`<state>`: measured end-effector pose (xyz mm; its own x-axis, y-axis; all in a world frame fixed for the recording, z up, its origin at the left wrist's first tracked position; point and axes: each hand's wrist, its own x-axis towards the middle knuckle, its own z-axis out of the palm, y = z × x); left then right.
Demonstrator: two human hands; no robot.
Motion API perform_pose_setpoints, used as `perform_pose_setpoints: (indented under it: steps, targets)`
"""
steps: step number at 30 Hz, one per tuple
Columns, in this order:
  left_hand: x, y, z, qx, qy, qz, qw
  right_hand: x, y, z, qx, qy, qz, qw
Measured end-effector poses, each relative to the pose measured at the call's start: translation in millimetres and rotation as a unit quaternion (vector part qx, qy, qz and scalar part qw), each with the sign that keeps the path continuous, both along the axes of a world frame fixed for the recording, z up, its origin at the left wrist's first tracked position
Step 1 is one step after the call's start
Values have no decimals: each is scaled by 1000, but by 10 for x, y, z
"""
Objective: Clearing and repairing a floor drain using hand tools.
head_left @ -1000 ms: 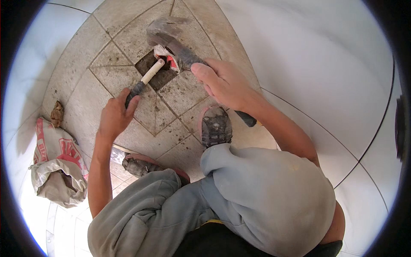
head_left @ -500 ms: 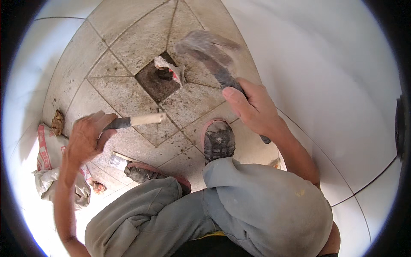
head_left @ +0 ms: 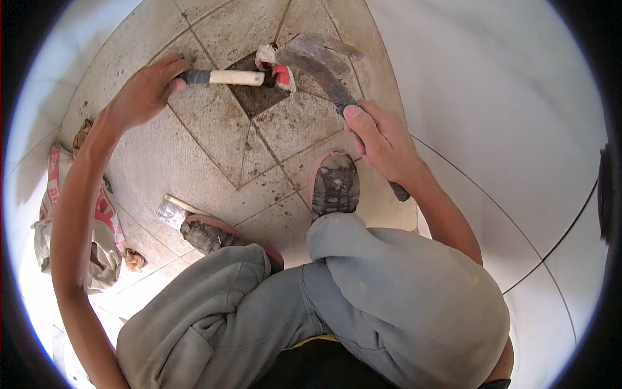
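My left hand (head_left: 146,91) is closed round the black-wrapped end of a chisel (head_left: 236,78), a pale, straight bar pointing right. The bar's tip lies over the square dark hole (head_left: 259,102) in the tiled floor, beside a crumpled white and red scrap (head_left: 283,76) at the hole's far right edge. Whether the tip touches anything there, I cannot tell. In my right hand (head_left: 382,142) is a worn claw hammer (head_left: 324,78), gripped by its dark handle. Its head hangs above the floor just right of the hole, partly over the scrap's edge.
Beige floor tiles (head_left: 210,139) carry scattered dirt. A white and red sack (head_left: 55,178) slumps at the left, with a flat-bladed tool (head_left: 173,212) beside my left shoe (head_left: 210,235). My right shoe (head_left: 334,185) stands below the hole. White wall tiles (head_left: 492,117) rise on the right.
My left hand has moved up and away from me with the chisel, from left of my shoes to the hole. The hammer stays raised in my right hand, nearly in place.
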<state>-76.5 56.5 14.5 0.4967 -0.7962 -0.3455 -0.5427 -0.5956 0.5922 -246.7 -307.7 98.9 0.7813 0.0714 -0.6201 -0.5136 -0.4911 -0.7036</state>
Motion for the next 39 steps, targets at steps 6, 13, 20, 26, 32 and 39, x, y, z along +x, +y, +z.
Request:
perform_pose_setpoints:
  steps: [6,13,20,26,32,39]
  targets:
    - [-107,92,-171,-25,-60,-10,998,-124,167,-10,22,15,-12,1000]
    - [-65,36,-204,-33,-24,-23,999,-182,254,13,17,14,-18,1000]
    - [-50,-19,-259,-11,6,-26,1000,-184,305,57,-3,-8,17,1000]
    - [-33,-20,-183,-10,-6,-45,999,-238,339,99,-5,-29,-6,1000]
    - [-69,-114,-243,-15,-21,-21,999,-349,297,-247,-65,-114,3,991]
    - [-5,-323,6,-54,-59,-80,994,-456,223,-229,-73,-92,22,993]
